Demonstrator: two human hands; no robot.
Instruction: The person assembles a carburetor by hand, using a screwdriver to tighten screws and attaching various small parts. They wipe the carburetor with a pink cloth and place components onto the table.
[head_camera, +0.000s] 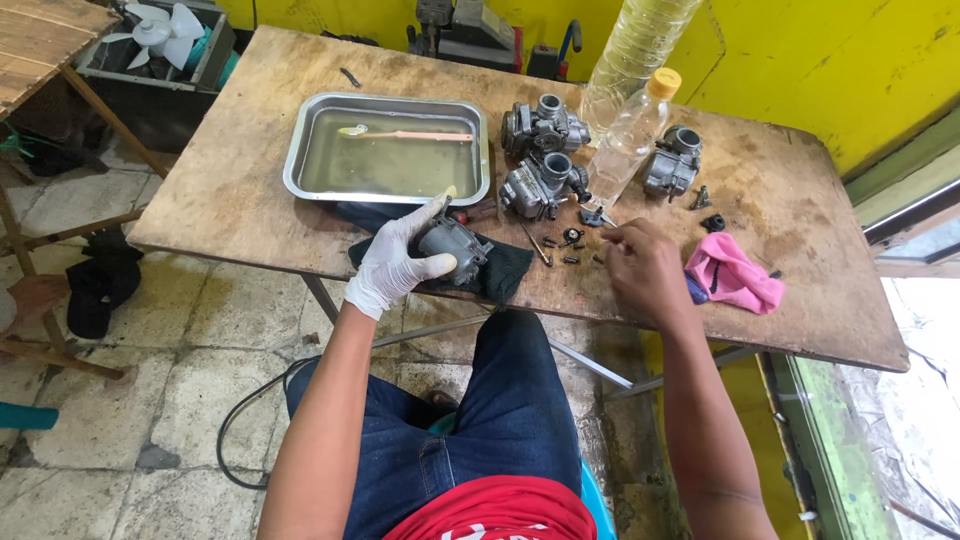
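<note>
Your left hand (395, 265), in a white glove, has its fingers wrapped around a grey carburettor body (452, 245), thumb along its near side, clamping it against a dark green cloth (500, 268) that lies at the near edge of the wooden table (780, 190). Your right hand (645, 270) is bare; its fingers are curled together with the tips pinched toward a scatter of small screws and jets (570, 240) just left of it, though you cannot tell whether anything sits between them.

Just beyond the gripped carburettor, a second carburettor (538, 185) stands near the middle of the table, and a third carburettor (542, 125) sits right behind that one. A fourth carburettor (672, 160) rests further toward the right edge, with a clear plastic bottle (630, 135) with a yellow cap leaning between it and the middle pair. A larger clear bottle (640, 40) of yellowish liquid rises at the far edge.

Left of the carburettors, a steel tray (300, 150) holds shallow, cloudy liquid with a toothbrush (405, 133) lying in it. A pink rag (735, 275) lies crumpled beside your right hand, toward the near right corner, touching a small dark part at its left.
</note>
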